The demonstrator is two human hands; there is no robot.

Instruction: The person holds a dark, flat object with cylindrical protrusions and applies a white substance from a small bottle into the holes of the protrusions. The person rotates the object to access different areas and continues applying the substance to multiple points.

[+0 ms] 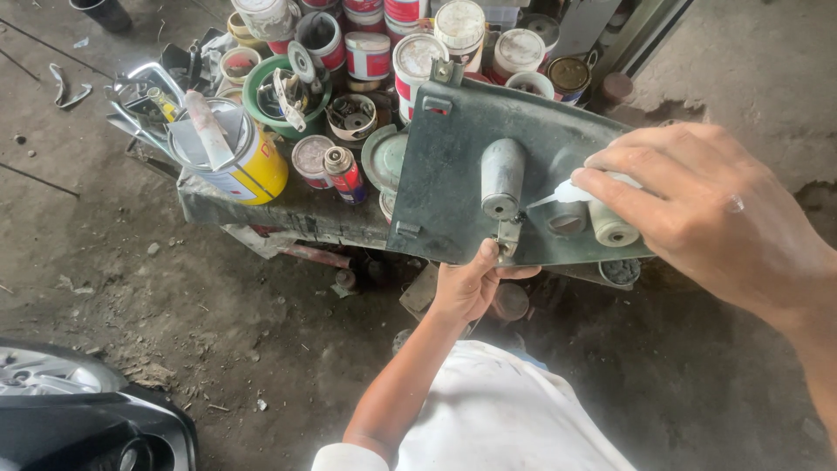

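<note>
Grey-green moulded panel [453, 166], stiff and probably light: left hand [466, 288] pinches its lower edge, right hand [706, 214] closed on small white tube [567, 192].

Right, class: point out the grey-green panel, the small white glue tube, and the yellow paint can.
grey-green panel [453, 148], head view, on its bare upper left face.
small white glue tube [571, 192], head view, on its body just behind the nozzle, at the right hand's fingertips.
yellow paint can [261, 170], head view, on its yellow side wall.

- Left hand [471, 283] grips the lower edge of a grey-green panel [453, 183], thumb at its small bracket [506, 234].
- Right hand [697, 205] holds a white tube [602, 209], nozzle pointing at the panel's cylindrical boss [502, 177].
- Paint cans [417, 65] stand behind.
</note>
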